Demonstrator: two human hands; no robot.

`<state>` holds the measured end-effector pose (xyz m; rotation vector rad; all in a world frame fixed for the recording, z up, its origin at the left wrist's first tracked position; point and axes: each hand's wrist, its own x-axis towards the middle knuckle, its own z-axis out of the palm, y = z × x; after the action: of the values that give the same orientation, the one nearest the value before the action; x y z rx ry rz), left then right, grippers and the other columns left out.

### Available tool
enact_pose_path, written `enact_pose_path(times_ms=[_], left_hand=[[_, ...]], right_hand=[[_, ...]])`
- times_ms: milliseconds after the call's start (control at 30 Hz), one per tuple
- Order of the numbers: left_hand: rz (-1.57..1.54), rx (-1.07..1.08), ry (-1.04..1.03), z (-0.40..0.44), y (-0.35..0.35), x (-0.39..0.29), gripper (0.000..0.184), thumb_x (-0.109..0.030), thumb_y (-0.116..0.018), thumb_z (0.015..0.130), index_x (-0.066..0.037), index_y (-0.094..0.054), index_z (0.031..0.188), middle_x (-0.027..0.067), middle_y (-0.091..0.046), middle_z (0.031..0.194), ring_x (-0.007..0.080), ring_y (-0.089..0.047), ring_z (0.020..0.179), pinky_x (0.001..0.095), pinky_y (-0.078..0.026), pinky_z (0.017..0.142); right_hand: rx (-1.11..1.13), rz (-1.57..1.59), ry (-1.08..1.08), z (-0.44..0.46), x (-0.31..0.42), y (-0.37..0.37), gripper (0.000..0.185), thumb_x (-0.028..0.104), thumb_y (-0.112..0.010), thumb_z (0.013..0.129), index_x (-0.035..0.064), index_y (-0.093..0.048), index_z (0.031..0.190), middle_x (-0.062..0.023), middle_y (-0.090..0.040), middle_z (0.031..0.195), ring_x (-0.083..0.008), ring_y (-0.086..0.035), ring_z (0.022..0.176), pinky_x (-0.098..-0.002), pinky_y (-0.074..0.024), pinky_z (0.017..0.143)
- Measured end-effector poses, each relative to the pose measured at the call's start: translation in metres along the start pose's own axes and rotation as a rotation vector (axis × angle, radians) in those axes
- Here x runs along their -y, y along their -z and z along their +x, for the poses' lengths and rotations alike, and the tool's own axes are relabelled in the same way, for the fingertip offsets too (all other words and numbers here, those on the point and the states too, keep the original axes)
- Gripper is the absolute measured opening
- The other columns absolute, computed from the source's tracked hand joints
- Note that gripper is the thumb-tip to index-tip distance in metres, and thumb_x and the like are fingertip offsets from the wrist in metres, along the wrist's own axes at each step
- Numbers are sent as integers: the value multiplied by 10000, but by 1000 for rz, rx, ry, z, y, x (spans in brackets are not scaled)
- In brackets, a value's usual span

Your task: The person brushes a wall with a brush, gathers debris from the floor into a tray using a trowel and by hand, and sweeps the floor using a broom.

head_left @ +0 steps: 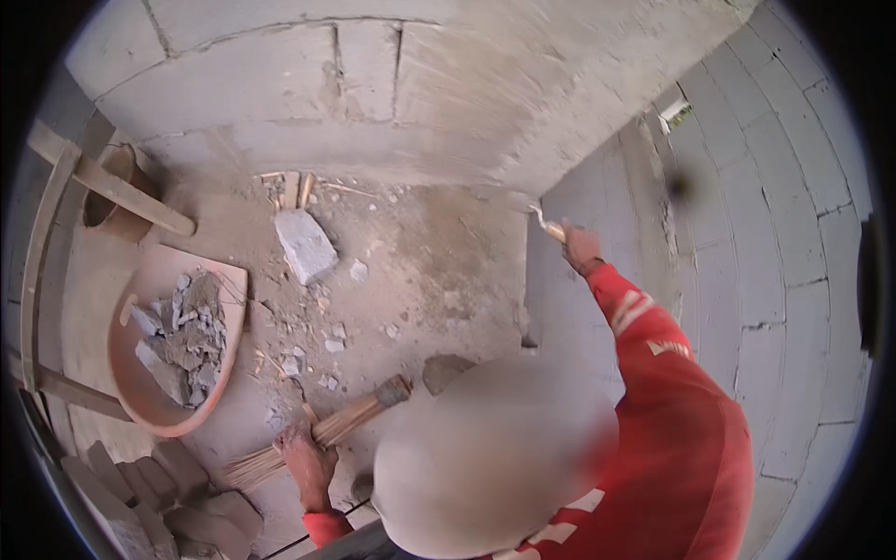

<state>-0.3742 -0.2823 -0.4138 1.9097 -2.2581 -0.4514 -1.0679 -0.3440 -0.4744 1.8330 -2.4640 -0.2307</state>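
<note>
Trowel in the right hand at the wall corner, broom under the left

The right hand (583, 248), right of the centre of the frame, has its fingers closed around the light handle of a trowel (556, 232). The trowel's bent metal neck points to the upper left, near the corner where the foot of the plastered wall (485, 103) meets the floor (462, 271). Its blade is not clear enough to describe.

The left hand (308, 459), in the lower left part, lies over a broom of thin sticks (359, 413). Sticks show on both sides of this hand, but I cannot tell whether the fingers grip them. The dark end of the broom points to the right. Both sleeves are red.

Above the left hand, at the left of the frame, an orange pan (168, 264) contains grey rubble (191, 341). To the right of the pan lies a pale block (306, 245), with short wood pieces (299, 190) just above it and small fragments scattered below. A brown bucket (112, 207) stands in the upper left, partly behind a wooden frame (140, 194). In the lower left corner there are piled blocks (177, 469).
</note>
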Motion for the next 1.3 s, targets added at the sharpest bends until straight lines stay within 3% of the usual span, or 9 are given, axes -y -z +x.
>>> enact_pose_path(times_ms=[133, 333, 533, 600, 900, 1000, 1100, 1167, 1300], left_hand=[[13, 20, 32, -10, 8, -5, 374, -55, -720, 596, -29, -642, 962, 181, -651, 963, 382, -599, 1003, 482, -387, 955], [48, 24, 27, -9, 20, -4, 301, -74, -722, 640, -37, -641, 928, 172, -653, 969, 374, -608, 1002, 484, -392, 942], [7, 38, 14, -11, 26, 8, 330, -88, -717, 630, -59, -655, 953, 161, -656, 983, 366, -604, 1021, 477, -403, 926], [34, 69, 29, 3, 45, 5, 338, -90, -715, 620, -66, -653, 952, 152, -657, 992, 361, -602, 1026, 472, -404, 922], [278, -46, -239, 63, 173, -8, 339, -65, -702, 596, -78, -607, 921, 86, -623, 917, 294, -597, 971, 446, -405, 948], [369, -104, -325, 79, 202, -12, 359, -45, -704, 584, -73, -613, 930, 67, -605, 893, 276, -597, 969, 452, -404, 975], [432, -87, -363, 92, 221, -21, 357, -39, -701, 592, -68, -623, 940, 59, -602, 887, 267, -598, 980, 454, -404, 989], [474, -75, -409, 108, 223, -29, 336, -51, -701, 608, -63, -627, 936, 51, -600, 883, 261, -600, 979, 455, -406, 999], [472, -61, -534, 144, 200, -55, 409, -114, -736, 646, -74, -644, 1043, 76, -634, 1030, 282, -597, 1075, 498, -395, 1041]], right_hand=[[-303, 236, -100, 5, 28, 7, 317, 132, -673, 843, 155, -619, 1154, -151, -700, 906, -387, -684, 823, -516, -529, 684], [-358, 377, 50, 18, 50, 17, 362, 147, -675, 852, 129, -581, 1201, -181, -693, 855, -434, -669, 795, -548, -531, 687], [70, 139, 79, 25, 82, 64, 430, 152, -706, 808, 97, -553, 1206, -195, -684, 933, -435, -658, 891, -537, -517, 734], [-203, 395, 262, -4, 99, 47, 400, 173, -707, 810, 54, -572, 1167, -226, -668, 979, -453, -630, 930, -543, -489, 781], [630, 861, 251, -89, 274, 81, 406, 303, -770, 795, 24, -624, 1051, -273, -641, 1060, -444, -595, 986, -487, -485, 826], [723, 647, 495, -91, 322, 132, 415, 361, -719, 882, 13, -632, 1092, -267, -644, 1121, -380, -626, 1046, -423, -499, 873], [464, 1366, 614, -78, 352, 133, 485, 386, -655, 953, -8, -602, 1231, -245, -648, 1136, -329, -658, 1033, -392, -513, 885], [703, 1669, 696, -69, 370, 183, 604, 296, -654, 965, -10, -448, 1443, -194, -610, 1279, -247, -595, 1198, -379, -441, 1048], [556, 1425, 955, -77, 404, 233, 714, 325, -676, 941, 6, -335, 1481, -268, -615, 1213, -414, -641, 1065, -457, -501, 916]])
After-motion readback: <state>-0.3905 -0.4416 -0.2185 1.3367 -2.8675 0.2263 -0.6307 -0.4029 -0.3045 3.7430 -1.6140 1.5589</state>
